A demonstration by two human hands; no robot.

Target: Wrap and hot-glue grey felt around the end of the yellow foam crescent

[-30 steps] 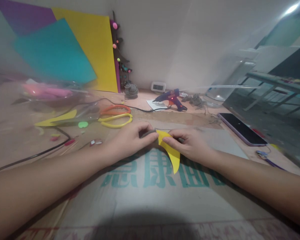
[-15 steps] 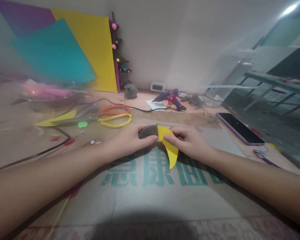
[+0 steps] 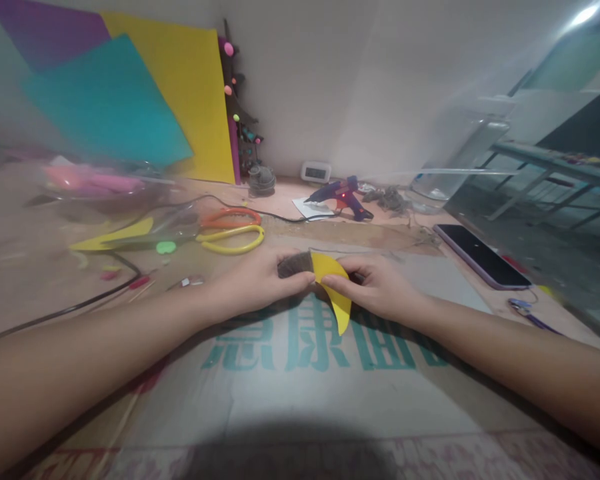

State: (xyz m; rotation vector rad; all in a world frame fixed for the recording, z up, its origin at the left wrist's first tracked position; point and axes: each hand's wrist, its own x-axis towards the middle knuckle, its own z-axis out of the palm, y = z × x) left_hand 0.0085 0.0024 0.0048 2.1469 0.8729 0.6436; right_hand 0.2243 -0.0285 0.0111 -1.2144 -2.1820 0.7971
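Between my hands is a dark, ridged, rounded piece (image 3: 296, 264), with a curved yellow strip (image 3: 341, 305) of sheet material against its right side. My left hand (image 3: 260, 277) is closed on the dark piece, thumb in front and fingers behind it. My right hand (image 3: 367, 280) pinches the yellow strip near its upper part, the thumb lying across its face. The strip's pointed end hangs down free, over the printed sheet. Fingers partly hide the dark piece, and I cannot tell whether the two parts are stuck together.
Scissors (image 3: 233, 240) with orange and yellow handles lie to the left, by a yellow scrap (image 3: 125, 235). A glue gun (image 3: 343, 195) with a lit red light rests at the back. A phone (image 3: 480, 257) lies right. Coloured sheets (image 3: 110, 100) lean on the wall. A black cord (image 3: 75, 307) crosses the left side.
The yellow strip has shifted slightly left and closer against the dark piece. My right thumb has moved left along it. My left hand holds nearly the same place.
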